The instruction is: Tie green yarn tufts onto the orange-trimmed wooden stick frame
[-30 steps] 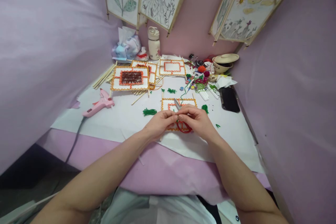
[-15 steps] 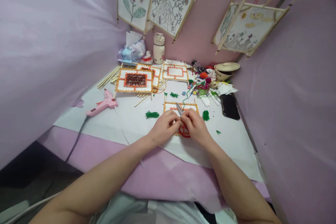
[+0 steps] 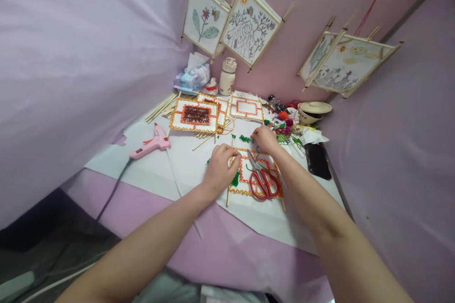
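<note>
My L hand (image 3: 221, 169) bends over the frame's (image 3: 245, 181) L edge, nr. green yarn (image 3: 235, 179); R hand (image 3: 266, 138) is by the small bundle (image 3: 244, 138). Can't tell if fingers pinch. Under scissors (image 3: 260, 172), frame's borders seem done; middle, mostly white, prob. unfinished.

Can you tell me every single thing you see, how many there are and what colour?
Front frame: 1, white, orange-and-yellow trim, middle
Scissors: 1, red handles, on the front frame
Back frames: 3, same trim, one brown-centred, behind
Green yarn: several pieces, green, around the front frame
Glue gun: 1, pink, left
Sticks: many, tan, back left
Tissue pack: 1, blue and white, back left
Bottle: 1, cream, back
Bowl: 1, cream, back right
Craft clutter: uncountable, mixed colours, back right
Phone: 1, black, right
Hanging drawings: several, mostly white, above
Sheet: white, underneath
Cloth: purple, under the sheet
Left hand: 1, bare, front frame's left edge
Right hand: 1, bare, beyond the scissors
</note>
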Available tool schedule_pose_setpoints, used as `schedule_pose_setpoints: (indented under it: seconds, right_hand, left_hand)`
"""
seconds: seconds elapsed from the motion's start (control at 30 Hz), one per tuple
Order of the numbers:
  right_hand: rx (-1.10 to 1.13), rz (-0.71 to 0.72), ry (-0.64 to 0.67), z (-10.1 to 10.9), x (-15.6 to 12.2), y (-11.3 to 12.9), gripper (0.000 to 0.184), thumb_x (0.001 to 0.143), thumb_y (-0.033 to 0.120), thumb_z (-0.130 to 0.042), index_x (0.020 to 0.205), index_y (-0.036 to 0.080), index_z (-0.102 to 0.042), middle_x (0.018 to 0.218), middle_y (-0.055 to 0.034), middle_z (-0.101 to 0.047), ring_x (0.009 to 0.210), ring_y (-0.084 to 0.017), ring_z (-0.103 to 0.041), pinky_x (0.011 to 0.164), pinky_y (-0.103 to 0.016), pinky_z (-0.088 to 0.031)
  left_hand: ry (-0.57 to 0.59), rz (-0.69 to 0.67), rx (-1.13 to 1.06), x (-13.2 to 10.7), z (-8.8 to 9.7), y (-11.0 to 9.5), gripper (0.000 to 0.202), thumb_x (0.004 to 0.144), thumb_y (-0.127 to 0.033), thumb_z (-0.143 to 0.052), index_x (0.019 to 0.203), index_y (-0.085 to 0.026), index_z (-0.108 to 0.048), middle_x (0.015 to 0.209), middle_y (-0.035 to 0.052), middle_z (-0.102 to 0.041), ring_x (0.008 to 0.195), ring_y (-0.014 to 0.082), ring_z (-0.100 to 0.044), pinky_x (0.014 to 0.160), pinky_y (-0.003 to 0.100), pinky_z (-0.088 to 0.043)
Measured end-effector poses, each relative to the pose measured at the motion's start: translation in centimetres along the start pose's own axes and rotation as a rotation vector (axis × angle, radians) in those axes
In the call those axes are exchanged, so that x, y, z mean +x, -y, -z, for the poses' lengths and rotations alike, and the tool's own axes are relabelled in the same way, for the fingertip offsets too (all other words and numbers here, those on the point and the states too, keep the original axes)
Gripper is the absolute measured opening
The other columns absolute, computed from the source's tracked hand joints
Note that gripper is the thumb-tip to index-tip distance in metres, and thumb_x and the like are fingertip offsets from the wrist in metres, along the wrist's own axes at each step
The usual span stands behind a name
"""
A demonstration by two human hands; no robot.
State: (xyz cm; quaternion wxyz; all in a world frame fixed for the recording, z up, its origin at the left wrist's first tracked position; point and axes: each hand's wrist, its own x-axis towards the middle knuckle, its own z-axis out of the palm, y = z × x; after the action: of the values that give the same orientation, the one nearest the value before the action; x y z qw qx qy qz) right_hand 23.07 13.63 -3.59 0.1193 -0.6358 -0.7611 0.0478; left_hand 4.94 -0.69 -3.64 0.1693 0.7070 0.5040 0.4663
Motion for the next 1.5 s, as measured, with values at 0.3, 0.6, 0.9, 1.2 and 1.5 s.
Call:
schedule_pose_setpoints:
  seconds: [0.3,0.6,0.9,1.2,1.5]
  right_hand:
    - [0.062,-0.007,-0.085,0.1,-1.3,-0.3,0.032,0.094,0.024,-0.044,0.106,0.020,-0.073,0.108,-0.0098,-0.066,0.103,-0.024,-0.058,0.081,-0.034,-0.039]
    - [0.541,0.180,-0.258,2.6,-12.2,1.7,0.020,0.090,0.028,-0.052,0.096,0.021,-0.070,0.096,-0.0068,-0.067,0.089,-0.021,-0.059,0.083,-0.036,-0.043]
    - [0.474,0.187,-0.258,0.8,-16.0,2.1,0.017,0.092,0.027,-0.052,0.093,0.023,-0.068,0.096,-0.0064,-0.068,0.093,-0.023,-0.059,0.085,-0.039,-0.037]
    - [0.222,0.327,-0.040,1.6,-12.7,6.4,0.016,0.093,0.027,-0.055,0.091,0.025,-0.071,0.097,-0.0062,-0.069,0.098,-0.024,-0.055,0.079,-0.037,-0.030]
    - [0.102,0.331,0.055,-0.5,-9.9,9.5,0.017,0.090,0.028,-0.057,0.090,0.024,-0.073,0.097,-0.0075,-0.070,0.099,-0.026,-0.054,0.077,-0.037,-0.028]
  left_hand:
    - [-0.077,0.069,0.016,1.4,1.3,0.9,0.013,0.087,-0.021,-0.052,0.081,-0.019,-0.064,0.089,0.0057,-0.062,0.090,0.0204,-0.054,0.083,0.033,-0.041]
    - [0.041,0.217,0.077,3.0,5.2,4.0,0.010,0.078,-0.022,-0.060,0.080,-0.020,-0.070,0.090,0.0056,-0.067,0.079,0.0198,-0.055,0.078,0.033,-0.042]
    - [0.345,0.102,0.142,2.4,5.3,5.6,0.015,0.077,-0.029,-0.063,0.083,-0.022,-0.076,0.090,0.0074,-0.065,0.085,0.0220,-0.057,0.085,0.037,-0.042]
    - [0.390,0.100,0.119,2.3,5.3,6.8,0.017,0.077,-0.028,-0.064,0.086,-0.022,-0.076,0.088,0.0079,-0.066,0.083,0.0216,-0.058,0.085,0.036,-0.043]
    - [0.424,0.082,0.023,2.3,5.4,6.9,0.015,0.074,-0.028,-0.068,0.085,-0.026,-0.079,0.081,0.0056,-0.068,0.077,0.0203,-0.059,0.073,0.031,-0.042]
